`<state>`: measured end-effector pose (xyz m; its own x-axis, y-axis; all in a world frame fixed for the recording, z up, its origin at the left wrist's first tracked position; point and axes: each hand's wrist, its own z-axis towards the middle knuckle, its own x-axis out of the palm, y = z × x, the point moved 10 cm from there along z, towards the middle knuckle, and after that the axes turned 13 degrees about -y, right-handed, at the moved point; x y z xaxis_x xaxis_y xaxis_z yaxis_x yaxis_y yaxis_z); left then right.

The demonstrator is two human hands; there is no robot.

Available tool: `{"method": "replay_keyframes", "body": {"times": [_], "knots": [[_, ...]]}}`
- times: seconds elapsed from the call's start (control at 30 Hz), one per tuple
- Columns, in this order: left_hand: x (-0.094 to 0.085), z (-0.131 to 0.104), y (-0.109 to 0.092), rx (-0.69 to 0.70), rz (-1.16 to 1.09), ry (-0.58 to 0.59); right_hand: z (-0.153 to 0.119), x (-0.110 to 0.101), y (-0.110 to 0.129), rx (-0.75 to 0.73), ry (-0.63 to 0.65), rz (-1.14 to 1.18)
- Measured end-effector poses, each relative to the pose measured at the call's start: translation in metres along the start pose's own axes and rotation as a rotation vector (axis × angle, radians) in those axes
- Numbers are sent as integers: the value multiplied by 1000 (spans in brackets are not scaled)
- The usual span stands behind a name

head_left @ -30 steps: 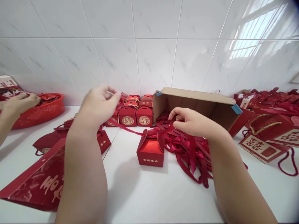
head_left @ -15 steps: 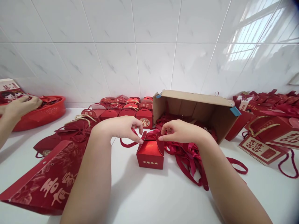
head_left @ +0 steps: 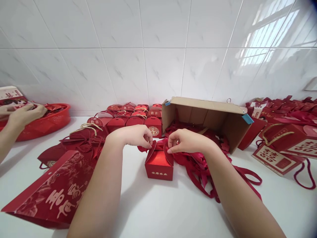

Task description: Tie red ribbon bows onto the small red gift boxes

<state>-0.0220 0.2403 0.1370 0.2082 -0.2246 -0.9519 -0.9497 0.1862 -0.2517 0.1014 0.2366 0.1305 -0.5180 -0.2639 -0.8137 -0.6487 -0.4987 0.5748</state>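
Left hand (head_left: 139, 135): bare, slim-fingered | left forearm (head_left: 100, 188): uncovered, smooth, tapered toward the wrist | right hand (head_left: 187, 140): bare, rounded at the knuckles | right forearm (head_left: 239, 185): likewise uncovered, broadened toward the near edge | fingernail details: too small to be made out

Bright, cool light fills the view, with a barred window's glare on the glossy wall tiles (head_left: 163, 72). Soft shadows fall on the white surface (head_left: 153, 211); wide-angle distortion stretches the edges.

Ribbon loop (head_left: 142, 149) now smaller, closer to the box (head_left: 159, 169)
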Motion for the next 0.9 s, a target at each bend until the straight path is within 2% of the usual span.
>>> {"method": "replay_keyframes", "body": {"times": [0.2,0.3,0.5,0.7,0.9], "knots": [[-10,-8,-4,-5,70,-74,2,-2,0,-10,-45,19],[-5,-10,-10,21,41,-29,3,-4,-3,13,-74,45],[10,-3,-13,75,-37,70,1,0,-5,67,-27,108],[8,-2,-16,99,10,52,-3,-4,-8,129,-38,1],[3,-1,-15,89,33,9,0,-2,-2,45,-13,10]]}}
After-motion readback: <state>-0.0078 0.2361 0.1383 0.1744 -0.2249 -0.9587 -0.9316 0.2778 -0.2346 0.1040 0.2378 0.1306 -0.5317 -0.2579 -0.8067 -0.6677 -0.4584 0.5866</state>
